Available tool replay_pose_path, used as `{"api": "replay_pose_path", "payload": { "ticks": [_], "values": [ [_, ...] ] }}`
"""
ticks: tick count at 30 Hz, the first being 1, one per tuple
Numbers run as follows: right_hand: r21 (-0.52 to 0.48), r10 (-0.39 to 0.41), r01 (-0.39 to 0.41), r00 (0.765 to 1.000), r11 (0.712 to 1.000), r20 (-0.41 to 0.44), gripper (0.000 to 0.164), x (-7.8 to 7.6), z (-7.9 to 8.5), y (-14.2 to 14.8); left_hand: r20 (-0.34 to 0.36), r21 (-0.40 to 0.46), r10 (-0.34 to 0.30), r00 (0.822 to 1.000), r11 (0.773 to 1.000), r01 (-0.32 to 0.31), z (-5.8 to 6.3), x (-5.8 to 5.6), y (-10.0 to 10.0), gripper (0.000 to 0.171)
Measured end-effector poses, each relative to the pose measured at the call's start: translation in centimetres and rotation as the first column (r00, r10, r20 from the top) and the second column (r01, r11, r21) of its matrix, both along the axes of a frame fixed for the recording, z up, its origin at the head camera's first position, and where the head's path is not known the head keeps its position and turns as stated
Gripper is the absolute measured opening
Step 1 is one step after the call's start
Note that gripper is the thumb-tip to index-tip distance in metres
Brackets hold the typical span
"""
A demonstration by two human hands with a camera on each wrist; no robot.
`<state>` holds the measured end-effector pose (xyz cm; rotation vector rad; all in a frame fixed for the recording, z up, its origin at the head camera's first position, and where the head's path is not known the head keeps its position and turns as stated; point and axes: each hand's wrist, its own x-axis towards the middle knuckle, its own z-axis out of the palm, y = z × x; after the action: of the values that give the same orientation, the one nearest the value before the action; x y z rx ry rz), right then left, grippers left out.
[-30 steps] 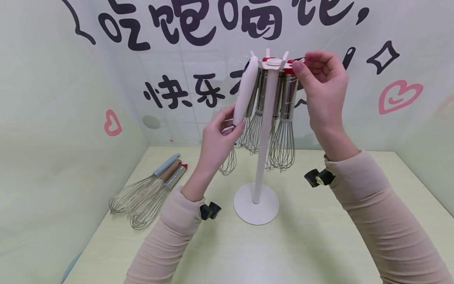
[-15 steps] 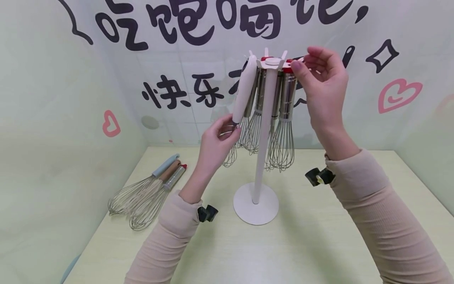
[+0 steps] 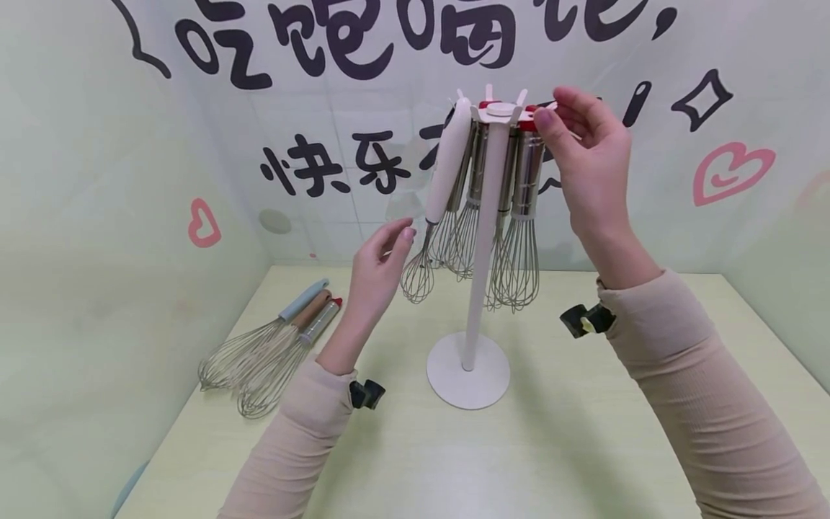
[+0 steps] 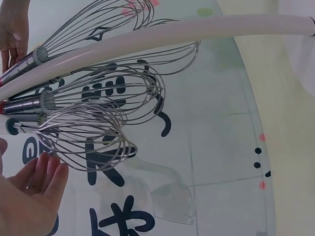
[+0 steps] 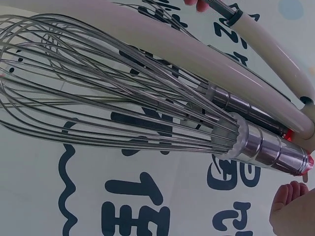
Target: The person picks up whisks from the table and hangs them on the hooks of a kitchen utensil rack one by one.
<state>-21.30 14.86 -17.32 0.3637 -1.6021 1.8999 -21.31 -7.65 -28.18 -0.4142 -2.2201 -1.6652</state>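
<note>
The white whisk [image 3: 447,162] is hung at the left, near side of the rack [image 3: 480,267], handle up and wires down, with a lean that carries its wire end out to the left. Its neck has just been let go by the left hand [image 3: 379,261]; half a second earlier it was held there. Nothing is grasped by that hand now: its fingers are softly bent and a little apart from the whisk, to the left. By this change, it may be judged, the weight has been passed to the rack, and the hanging of this whisk looks done. How its top is seated on the hook cannot be fully made out.

At the right of the rack top, the tip of a hook appears pinched by the right hand [image 3: 593,162], unchanged since the earlier views; the rack is probably being steadied by it. Just beside that hand a red-topped whisk [image 3: 528,173] is hung, with other whisks [image 3: 478,169] behind the pole.

On the desk [image 3: 551,432], to the left, a blue whisk [image 3: 303,301], a brown whisk [image 3: 311,311] and a metal whisk [image 3: 320,324] are laid close together, not yet hung.
</note>
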Motion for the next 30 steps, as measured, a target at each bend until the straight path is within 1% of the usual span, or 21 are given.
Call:
{"api": "replay_pose_path", "payload": {
  "ticks": [2,7,15,22,30],
  "values": [
    [0.013,0.008,-0.008,1.0,1.0,0.007,0.036,0.0,0.0,0.1,0.006,-0.011,0.019,1.0,1.0,-0.019,-0.4,-0.2,-0.3,0.04],
    [0.026,0.029,-0.03,0.999,0.999,0.027,0.032,-0.1,0.0,0.1,0.046,-0.033,0.065,0.997,0.997,-0.063,-1.3,-0.6,-1.2,0.04],
    [0.023,0.052,-0.053,0.998,0.998,0.038,0.027,-0.2,0.0,0.3,0.076,-0.049,0.102,0.992,0.994,-0.099,-2.8,-1.4,-2.3,0.038],
    [0.013,0.079,-0.08,0.996,0.997,0.042,0.02,-0.4,0.0,0.3,0.144,-0.079,0.144,0.979,0.988,-0.133,-4.2,-2.1,-3.5,0.041],
    [-0.006,0.097,-0.097,0.995,0.995,0.039,0.013,-0.6,0.0,0.4,0.205,-0.099,0.167,0.964,0.984,-0.15,-5.9,-3.0,-5.3,0.04]
  ]
}}
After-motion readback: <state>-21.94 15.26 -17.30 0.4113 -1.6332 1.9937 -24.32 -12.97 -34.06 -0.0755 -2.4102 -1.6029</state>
